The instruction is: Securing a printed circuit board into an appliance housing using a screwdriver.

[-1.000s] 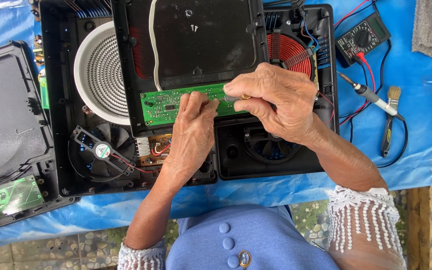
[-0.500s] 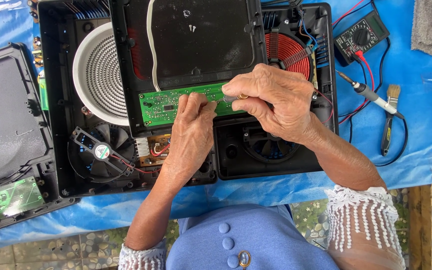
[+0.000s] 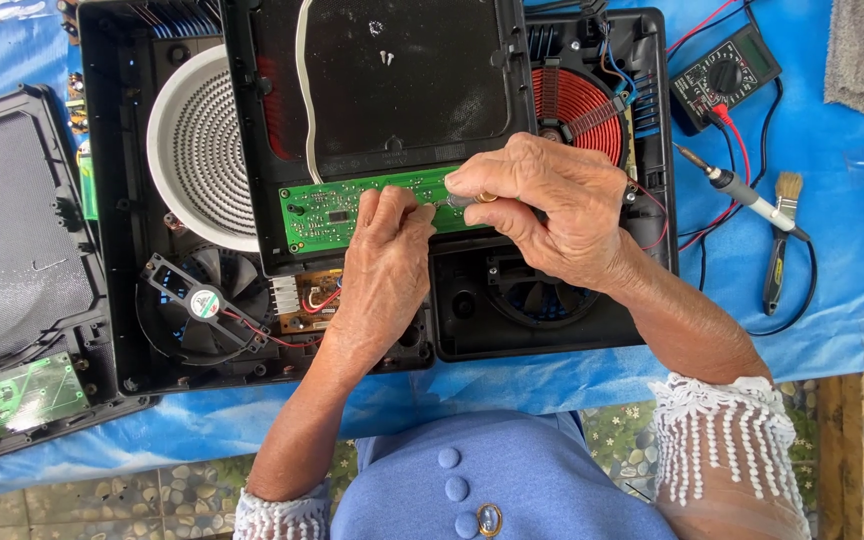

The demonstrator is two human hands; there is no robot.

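Both hands met over a green circuit board (image 3: pixel 337 208) that lay along the lower edge of a black panel (image 3: pixel 402 85), inside an opened black cooker case (image 3: pixel 552 335). The left hand (image 3: pixel 384 265) rested on the board with its fingers curled narrow; I could not tell if it pinched something. The right hand (image 3: pixel 552 210) was closed around a small metal tool (image 3: pixel 467 199), its tip touching the board. A white coil (image 3: pixel 197 150) and a fan (image 3: pixel 202 300) were to the left. On the blue sheet (image 3: pixel 852 250) at the right lay a meter (image 3: pixel 724 78), a probe (image 3: pixel 742 190) and a brush (image 3: pixel 782 235).
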